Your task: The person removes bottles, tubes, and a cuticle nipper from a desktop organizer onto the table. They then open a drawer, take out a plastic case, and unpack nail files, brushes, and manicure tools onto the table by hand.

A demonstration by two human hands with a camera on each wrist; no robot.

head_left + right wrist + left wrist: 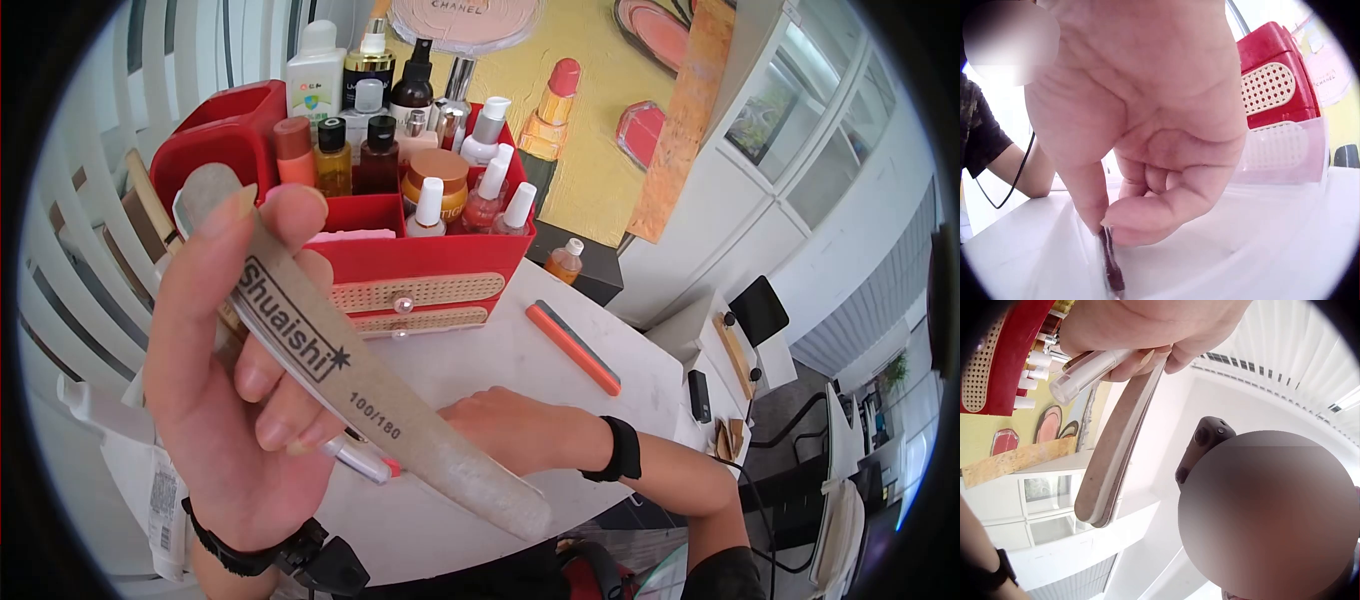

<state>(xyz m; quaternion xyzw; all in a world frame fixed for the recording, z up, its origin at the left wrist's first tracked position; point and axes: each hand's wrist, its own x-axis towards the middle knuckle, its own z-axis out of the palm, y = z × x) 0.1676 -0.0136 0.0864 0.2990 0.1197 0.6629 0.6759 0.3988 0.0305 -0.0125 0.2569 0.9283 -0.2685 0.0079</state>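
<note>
My left hand (200, 390) holds up a curved grey nail file (400, 420) printed "Shuaishi 100/180", its thumb and fingers round the upper end. The same hand grips a slim clear-capped tube (1085, 378), which crosses the nail file (1113, 450) in the left wrist view. Lower over the table, my right hand (520, 430) is partly hidden behind the file. In the right wrist view the right hand (1147, 131) pinches a thin clear piece with a dark red core (1112, 265). See-through plastic (1282, 156) surrounds those fingertips.
Behind the hands stands a red organizer (420, 260) with bottles and woven-front drawers. An orange-and-grey nail buffer (573, 347) lies on the white table (480, 360). Nearby, a small amber bottle (565, 262) stands by a dark box. A painted cosmetics picture (590, 190) leans at the back.
</note>
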